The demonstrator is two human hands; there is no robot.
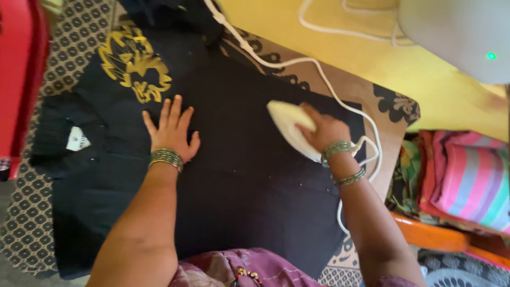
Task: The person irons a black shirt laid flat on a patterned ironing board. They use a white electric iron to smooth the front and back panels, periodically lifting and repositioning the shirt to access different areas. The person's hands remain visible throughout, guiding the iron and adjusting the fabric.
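A black shirt (234,175) with a gold print (135,66) and a white neck label (78,139) lies spread flat on a patterned cloth. My left hand (171,130) presses flat on the shirt, fingers apart, just below the gold print. My right hand (324,130) grips the handle of a cream-white iron (287,125) that rests on the shirt, nose pointing left. Its white cord (297,61) runs up and away behind it. Both wrists wear green bangles.
The brown-and-black patterned cloth (396,106) covers the ironing surface. A pile of folded striped and coloured fabrics (467,175) sits at the right. A yellow floor (372,58) lies beyond, a white device with a green light (462,32) top right, a red object (18,69) at left.
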